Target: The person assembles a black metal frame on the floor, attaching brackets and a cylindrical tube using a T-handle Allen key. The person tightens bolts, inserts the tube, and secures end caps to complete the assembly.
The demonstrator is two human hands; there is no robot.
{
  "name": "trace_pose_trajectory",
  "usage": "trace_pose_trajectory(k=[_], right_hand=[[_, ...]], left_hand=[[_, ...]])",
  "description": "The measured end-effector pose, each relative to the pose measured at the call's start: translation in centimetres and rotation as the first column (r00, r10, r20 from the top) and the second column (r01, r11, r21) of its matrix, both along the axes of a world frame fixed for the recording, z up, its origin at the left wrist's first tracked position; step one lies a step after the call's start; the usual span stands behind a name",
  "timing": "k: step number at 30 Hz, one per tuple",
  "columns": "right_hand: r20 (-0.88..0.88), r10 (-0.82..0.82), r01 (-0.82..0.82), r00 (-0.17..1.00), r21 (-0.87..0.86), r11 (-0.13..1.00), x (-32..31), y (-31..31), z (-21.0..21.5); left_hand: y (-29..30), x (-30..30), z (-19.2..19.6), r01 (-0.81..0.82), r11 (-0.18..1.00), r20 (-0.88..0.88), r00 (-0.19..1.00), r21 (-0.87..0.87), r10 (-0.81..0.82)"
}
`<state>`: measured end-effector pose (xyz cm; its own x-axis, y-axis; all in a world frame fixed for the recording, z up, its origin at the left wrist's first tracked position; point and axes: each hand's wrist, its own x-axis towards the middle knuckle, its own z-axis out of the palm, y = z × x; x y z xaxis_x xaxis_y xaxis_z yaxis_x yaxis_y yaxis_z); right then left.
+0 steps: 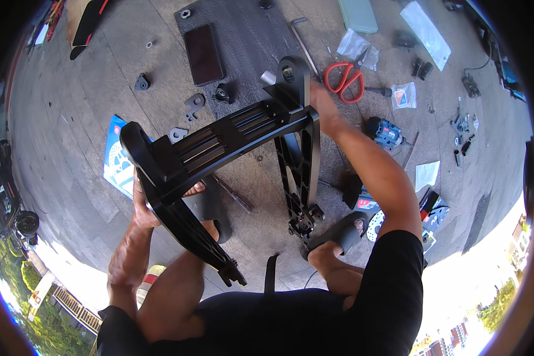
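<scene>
Grey stone floor [89, 89] w/ bits spread about. Black metal frame [231, 133] is held up over it, left hand [141, 204] clamped on its near end, right hand [321, 101] on far end. Red scissors [345, 80] just beside right hand.

Dark-screened phone [204, 54] lies flat on the grey mat [243, 35], top centre; blue-and-white printed sheet [116, 161] on the floor at left, partly under the black frame. Clear plastic bags right of centre: one [357, 47] by the red scissors, a small one with a red-blue label [404, 95], a long one [428, 33] top right. Blue-red-white packaging [431, 215] low right, beside the person's arm.
</scene>
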<state>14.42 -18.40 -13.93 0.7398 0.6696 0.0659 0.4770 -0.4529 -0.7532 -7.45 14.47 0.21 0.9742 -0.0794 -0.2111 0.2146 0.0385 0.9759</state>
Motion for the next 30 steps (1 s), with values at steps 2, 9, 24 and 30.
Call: trace_pose_trajectory(k=[2,9,24,30], right_hand=[[0.196,-0.165,0.198,0.967,-0.158,0.967,4.6,-0.3,-1.0],[-0.177,-0.355,0.383,0.918,0.165,0.909,2.3,-1.9,0.6],[-0.064,-0.365,0.339,0.929,-0.246,0.908,-13.0,-2.6,7.9],[-0.116,-0.380,0.301,0.918,-0.422,0.855,-11.7,-3.9,8.3]], left_hand=[[0.0,0.2,0.1,0.005,0.900,0.044,0.999,0.435,-0.026],[-0.4,3.0,-1.0,-0.033,0.913,0.268,0.960,0.406,-0.085],[1.0,0.9,-9.4,-0.176,0.979,-0.253,0.957,-0.102,0.146],[-3.1,2.8,-13.9,-0.193,0.981,-0.490,0.857,-0.016,0.161]])
